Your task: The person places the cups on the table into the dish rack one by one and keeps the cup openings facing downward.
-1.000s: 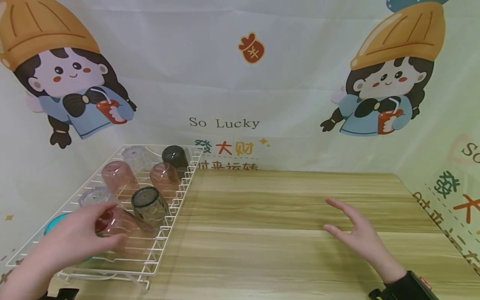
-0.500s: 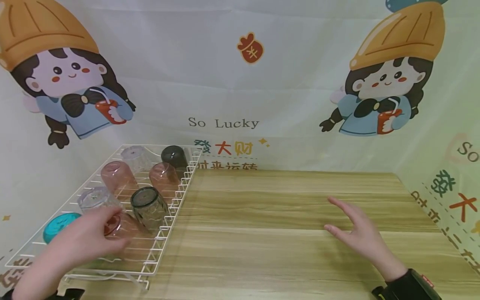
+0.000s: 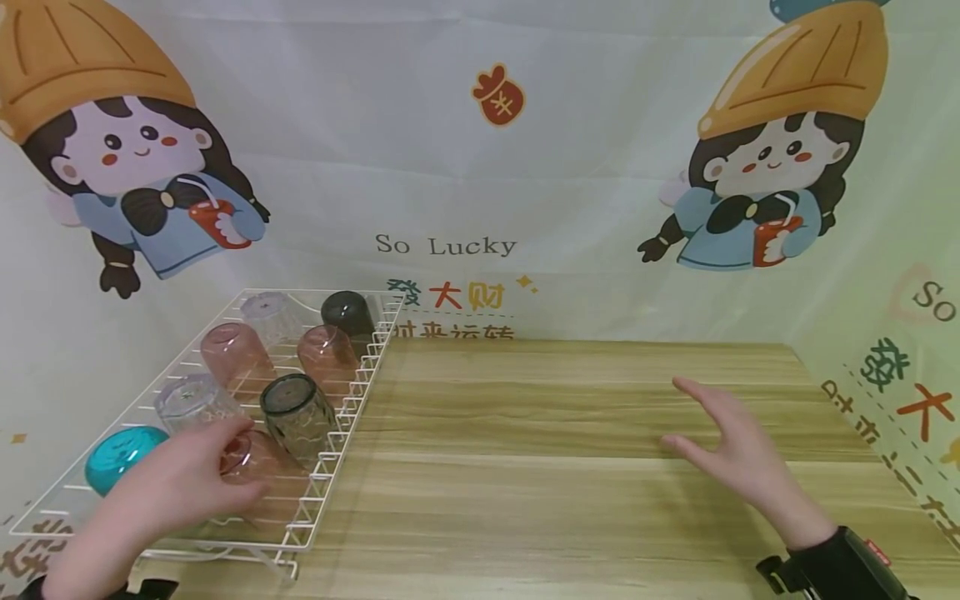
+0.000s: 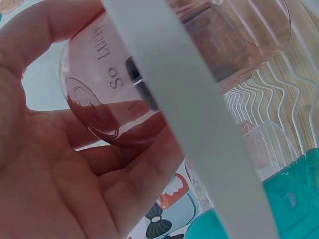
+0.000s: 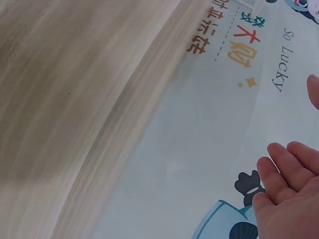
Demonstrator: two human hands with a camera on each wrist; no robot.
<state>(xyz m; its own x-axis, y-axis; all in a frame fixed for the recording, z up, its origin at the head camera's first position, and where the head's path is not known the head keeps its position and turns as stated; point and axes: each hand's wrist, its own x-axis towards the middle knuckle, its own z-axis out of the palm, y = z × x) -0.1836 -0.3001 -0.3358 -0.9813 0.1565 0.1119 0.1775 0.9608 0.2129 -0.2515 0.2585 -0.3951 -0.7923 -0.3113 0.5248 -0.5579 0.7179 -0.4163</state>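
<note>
My left hand (image 3: 180, 475) grips a pink glass (image 3: 266, 479) near the front of a white wire rack (image 3: 225, 547). The glass is upside down, and the thumb and fingers curl round its base end. In the left wrist view, the fingers wrap the rounded base of the pink glass (image 4: 94, 84), with a pale blurred bar crossing in front. A turquoise glass (image 3: 116, 458) stands just left of this hand. Over the table's right side, my right hand (image 3: 750, 458) is held with thumb and fingers spread, nothing in it; the right wrist view shows its relaxed fingers (image 5: 276, 179).
More upturned glasses share the rack: a grey one (image 3: 296, 417) close behind the held glass, a clear one (image 3: 195, 400), two pink ones, another clear one and a black one (image 3: 348, 312) at the back. The wooden table (image 3: 525, 467) meets a printed cloth (image 3: 585, 167).
My left hand has shifted slightly right and closed in round the pink glass, uncovering more of the turquoise glass. The right hand has drifted a little to the right.
</note>
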